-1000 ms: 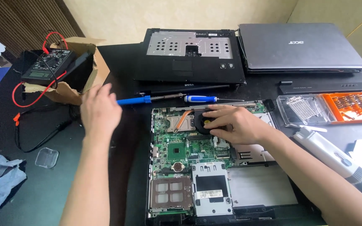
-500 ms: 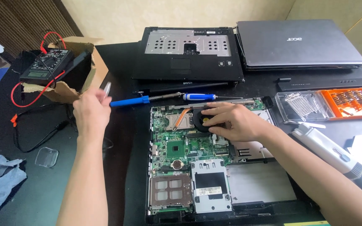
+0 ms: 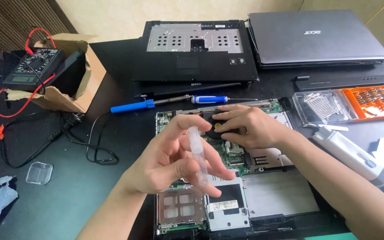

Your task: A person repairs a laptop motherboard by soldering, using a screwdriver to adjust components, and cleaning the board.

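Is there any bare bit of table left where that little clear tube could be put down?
Yes: the dark tabletop between the small clear lid, the black cable and the opened laptop base, below the left hand holding the clear tube. To the right, the orange bit case and white tool crowd it.

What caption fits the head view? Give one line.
Left hand holds a clear syringe over an opened laptop; right hand rests on its fan.

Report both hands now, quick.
Left hand: closed on a small clear tube, held over the laptop board.
Right hand: lies flat on the black fan, grips nothing.
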